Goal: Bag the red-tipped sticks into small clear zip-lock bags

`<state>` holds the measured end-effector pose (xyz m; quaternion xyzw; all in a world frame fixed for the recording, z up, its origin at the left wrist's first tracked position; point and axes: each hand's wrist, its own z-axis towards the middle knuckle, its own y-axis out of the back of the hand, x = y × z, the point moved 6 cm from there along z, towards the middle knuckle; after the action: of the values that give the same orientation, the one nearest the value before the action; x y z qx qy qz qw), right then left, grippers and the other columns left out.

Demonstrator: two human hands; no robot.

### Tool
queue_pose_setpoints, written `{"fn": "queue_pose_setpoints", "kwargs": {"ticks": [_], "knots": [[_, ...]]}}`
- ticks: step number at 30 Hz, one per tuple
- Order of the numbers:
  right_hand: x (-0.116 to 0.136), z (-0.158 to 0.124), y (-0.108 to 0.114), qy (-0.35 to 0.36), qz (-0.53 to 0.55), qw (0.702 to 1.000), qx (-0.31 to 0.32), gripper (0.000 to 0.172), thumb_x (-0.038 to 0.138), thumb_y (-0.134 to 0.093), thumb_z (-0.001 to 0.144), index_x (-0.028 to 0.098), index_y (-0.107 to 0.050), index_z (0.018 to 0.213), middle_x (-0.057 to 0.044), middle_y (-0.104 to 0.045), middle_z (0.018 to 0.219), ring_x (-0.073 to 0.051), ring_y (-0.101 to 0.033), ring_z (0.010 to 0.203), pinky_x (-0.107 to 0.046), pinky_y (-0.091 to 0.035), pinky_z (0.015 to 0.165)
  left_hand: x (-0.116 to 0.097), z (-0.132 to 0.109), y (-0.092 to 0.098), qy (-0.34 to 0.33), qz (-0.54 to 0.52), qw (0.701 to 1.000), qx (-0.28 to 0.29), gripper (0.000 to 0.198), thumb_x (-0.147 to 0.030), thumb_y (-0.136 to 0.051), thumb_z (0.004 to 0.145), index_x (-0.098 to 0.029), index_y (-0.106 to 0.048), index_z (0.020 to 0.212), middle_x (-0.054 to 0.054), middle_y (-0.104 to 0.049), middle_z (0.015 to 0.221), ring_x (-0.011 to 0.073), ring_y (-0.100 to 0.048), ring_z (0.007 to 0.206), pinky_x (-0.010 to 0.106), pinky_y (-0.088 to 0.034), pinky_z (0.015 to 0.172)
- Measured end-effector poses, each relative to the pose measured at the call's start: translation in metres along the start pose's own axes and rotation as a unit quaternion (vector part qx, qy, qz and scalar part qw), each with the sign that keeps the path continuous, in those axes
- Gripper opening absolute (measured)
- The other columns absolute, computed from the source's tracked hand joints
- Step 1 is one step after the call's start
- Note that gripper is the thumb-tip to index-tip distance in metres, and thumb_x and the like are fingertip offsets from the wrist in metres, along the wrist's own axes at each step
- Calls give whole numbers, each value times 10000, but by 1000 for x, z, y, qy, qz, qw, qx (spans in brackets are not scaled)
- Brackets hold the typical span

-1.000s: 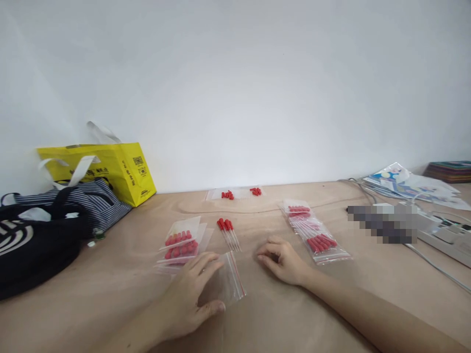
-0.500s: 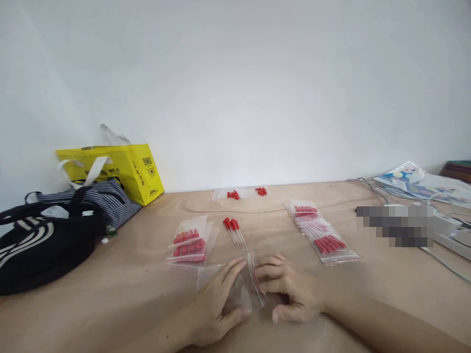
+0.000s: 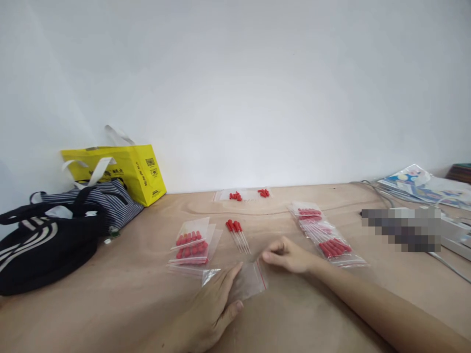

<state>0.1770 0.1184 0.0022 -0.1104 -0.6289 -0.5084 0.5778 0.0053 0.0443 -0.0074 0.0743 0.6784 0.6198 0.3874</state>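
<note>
A clear zip-lock bag (image 3: 248, 283) lies on the table in front of me, its red-lined mouth facing right. My left hand (image 3: 217, 301) rests flat across the bag's left part, fingers stretched out and thumb apart. At the bag's upper right corner, my right hand (image 3: 285, 255) is closed in a pinch on the edge; the exact grip is partly hidden. Just beyond the bag lie several loose droppers (image 3: 238, 236) with red bulbs and thin clear stems. Filled bags of droppers (image 3: 191, 247) are stacked to the left, and more filled bags (image 3: 327, 238) overlap on the right.
Against the wall lies a clear bag with small red bulbs (image 3: 235, 196). A yellow carrier bag (image 3: 150, 176), a striped bag (image 3: 123, 211) and a black bag (image 3: 47, 250) stand at left. Papers (image 3: 412, 179), cables and a white power strip (image 3: 454, 247) occupy the right.
My right hand has gone from spread fingers beside the bag's mouth to a pinch at its upper corner. The bag's mouth now lies flatter, and my left hand has flattened on it.
</note>
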Motion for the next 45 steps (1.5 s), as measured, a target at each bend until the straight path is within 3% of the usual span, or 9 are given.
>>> {"fn": "queue_pose_setpoints", "kwargs": {"ticks": [3,7,13,19,22,30,37,42,45], "knots": [[-26,38,16,-80,33,981,-172,349,439,-557,700,144,-538,514,53,-425,459,-67,-377,450,-191,-308,444,-5,0,2,14,8,1000,-18,545,-351,-374,888,-284,-111,1360,52,-293,1374,255,-294,1217,445,-264,988],[-44,83,11,-115,35,967,-225,224,360,-573,698,139,-595,666,19,-534,568,-84,-456,513,-192,-359,483,-10,-1,4,20,19,999,-21,577,-372,-448,852,-274,-185,1356,50,-300,1374,272,-288,1218,456,-242,995],[-51,112,1,-136,18,963,-232,371,422,-644,622,157,-640,883,-49,-619,820,-142,-565,720,-234,-422,637,-10,0,2,-5,20,999,24,565,-451,-398,870,-259,-199,1363,48,-228,1406,282,-231,1245,464,-240,995],[-55,125,-7,-135,29,969,-204,189,328,-603,682,147,-647,710,-8,-615,618,-107,-539,552,-205,-386,512,-13,0,5,20,19,1000,-12,514,-374,-416,872,-271,-250,1347,28,-293,1381,269,-279,1225,454,-237,1000],[-58,128,-7,-139,42,969,-199,192,293,-553,728,134,-624,647,6,-596,552,-81,-509,485,-189,-372,479,-13,1,5,18,18,1000,-11,526,-371,-426,863,-266,-249,1347,31,-293,1381,267,-277,1226,455,-233,1002],[-60,120,3,-154,27,964,-214,265,357,-682,601,150,-604,748,0,-594,673,-84,-510,568,-186,-374,514,-4,2,0,15,15,999,51,568,-436,-395,878,-259,-172,1370,49,-202,1415,286,-215,1250,487,-241,990],[-56,116,3,-160,30,969,-186,152,239,-654,634,146,-590,735,12,-576,627,-76,-499,535,-189,-377,515,-14,1,5,18,22,1000,-14,542,-389,-456,850,-261,-264,1341,36,-298,1378,268,-282,1222,455,-243,997],[-53,114,5,-161,36,969,-184,25,169,-589,670,149,-601,680,3,-598,630,-83,-512,553,-198,-398,560,-16,1,7,20,22,1000,-10,549,-353,-481,837,-253,-278,1336,32,-299,1378,259,-284,1222,442,-245,999],[-54,114,5,-160,40,968,-191,46,144,-565,671,152,-603,647,2,-608,626,-89,-519,560,-202,-403,573,-18,2,9,19,21,1000,-8,535,-350,-480,839,-243,-292,1328,37,-311,1371,252,-288,1220,436,-247,999]]}}
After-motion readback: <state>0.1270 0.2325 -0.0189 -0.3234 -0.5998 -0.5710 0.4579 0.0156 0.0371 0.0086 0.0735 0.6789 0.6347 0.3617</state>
